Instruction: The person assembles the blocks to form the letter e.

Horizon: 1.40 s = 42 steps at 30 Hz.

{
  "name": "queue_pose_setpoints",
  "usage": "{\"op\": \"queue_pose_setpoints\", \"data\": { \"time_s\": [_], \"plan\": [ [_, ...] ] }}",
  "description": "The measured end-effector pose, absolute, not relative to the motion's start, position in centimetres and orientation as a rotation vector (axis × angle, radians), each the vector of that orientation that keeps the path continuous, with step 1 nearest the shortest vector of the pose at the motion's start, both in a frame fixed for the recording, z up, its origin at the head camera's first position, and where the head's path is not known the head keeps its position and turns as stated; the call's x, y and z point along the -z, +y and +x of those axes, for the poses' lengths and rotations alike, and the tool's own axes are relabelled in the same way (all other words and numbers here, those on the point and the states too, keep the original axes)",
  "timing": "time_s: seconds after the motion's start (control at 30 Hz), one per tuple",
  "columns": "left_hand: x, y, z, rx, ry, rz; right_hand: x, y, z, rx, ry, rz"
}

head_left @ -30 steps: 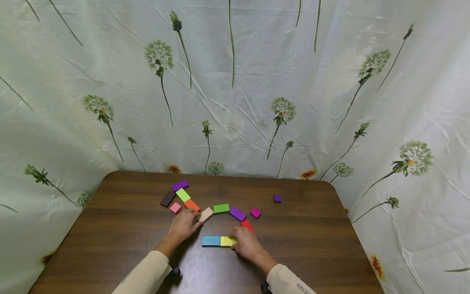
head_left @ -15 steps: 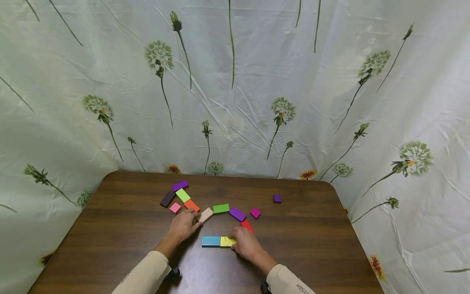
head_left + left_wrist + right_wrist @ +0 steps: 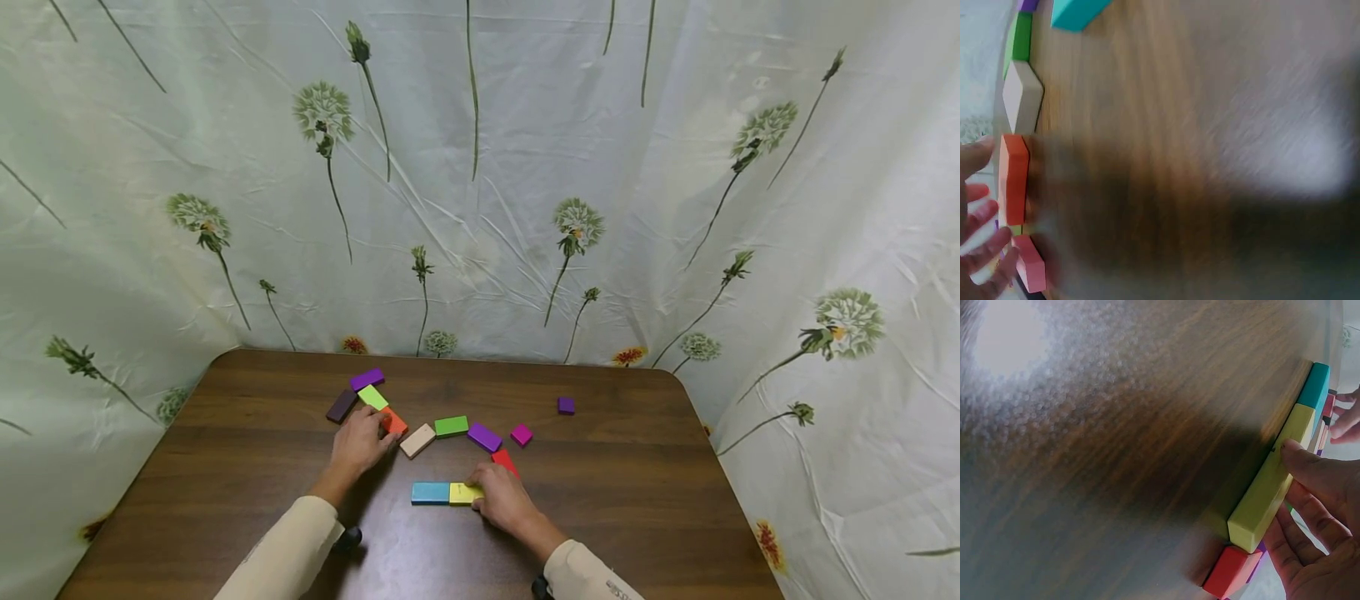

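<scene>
My left hand (image 3: pixel 358 442) is over the orange block (image 3: pixel 393 422), its fingers spread and relaxed. In the left wrist view its fingers are close to the orange block and a pink block (image 3: pixel 1030 264); whether they touch is unclear. The tan block (image 3: pixel 417 441) lies just right of that hand. With thumb on the near side and fingers behind, my right hand (image 3: pixel 506 497) pinches a yellow block (image 3: pixel 1272 481), which lies end to end with a blue block (image 3: pixel 431 493). A red block (image 3: pixel 506 462) sits by the yellow one's right end.
Behind the hands, a green block (image 3: pixel 452 427) and a purple block (image 3: pixel 485 437) continue the curved row. Magenta (image 3: pixel 522 434) and dark purple (image 3: pixel 566 406) cubes lie right. Lime (image 3: pixel 372 397), purple (image 3: pixel 367 379) and dark brown (image 3: pixel 342 406) blocks lie far left on the table (image 3: pixel 615 500).
My left hand has left the tan block and moved left and back to the orange block, covering the pink one in the head view. My right hand stays on the yellow block.
</scene>
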State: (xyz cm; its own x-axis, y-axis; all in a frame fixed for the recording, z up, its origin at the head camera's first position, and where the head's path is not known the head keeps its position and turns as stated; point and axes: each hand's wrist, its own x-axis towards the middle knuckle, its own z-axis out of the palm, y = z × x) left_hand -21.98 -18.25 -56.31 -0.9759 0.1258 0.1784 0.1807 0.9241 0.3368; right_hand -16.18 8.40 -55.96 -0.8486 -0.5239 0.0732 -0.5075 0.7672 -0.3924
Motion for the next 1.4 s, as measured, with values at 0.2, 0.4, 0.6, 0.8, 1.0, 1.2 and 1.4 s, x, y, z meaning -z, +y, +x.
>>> {"op": "queue_pose_setpoints", "data": {
  "time_s": [0.2, 0.4, 0.6, 0.8, 1.0, 1.2, 1.4],
  "plan": [
    [55.6, -18.7, -22.7, 0.49, -3.083, -0.12, 55.8, 8.1, -16.1, 0.635, 2.898, -0.845],
    [55.3, -19.0, -23.0, 0.452, -3.116, -0.212, 55.7, 8.0, -16.2, 0.65, 2.893, -0.834],
    [55.4, -19.5, -22.8, 0.39, -3.126, -0.328, 55.6, 8.0, -16.2, 0.631, 2.886, -0.829],
    [55.0, -20.3, -22.5, 0.459, -3.106, -0.454, 55.6, 7.9, -16.2, 0.632, 2.887, -0.83],
    [54.6, -21.3, -21.5, 0.533, -3.097, -0.662, 55.6, 8.0, -16.2, 0.628, 2.893, -0.838],
    [54.7, -21.3, -19.7, 0.663, -3.101, -0.916, 55.7, 8.2, -16.2, 0.637, 2.904, -0.86],
    [55.3, -20.9, -18.7, 0.725, -3.062, -0.988, 55.6, 8.2, -16.1, 0.643, 2.895, -0.836]
  ]
}}
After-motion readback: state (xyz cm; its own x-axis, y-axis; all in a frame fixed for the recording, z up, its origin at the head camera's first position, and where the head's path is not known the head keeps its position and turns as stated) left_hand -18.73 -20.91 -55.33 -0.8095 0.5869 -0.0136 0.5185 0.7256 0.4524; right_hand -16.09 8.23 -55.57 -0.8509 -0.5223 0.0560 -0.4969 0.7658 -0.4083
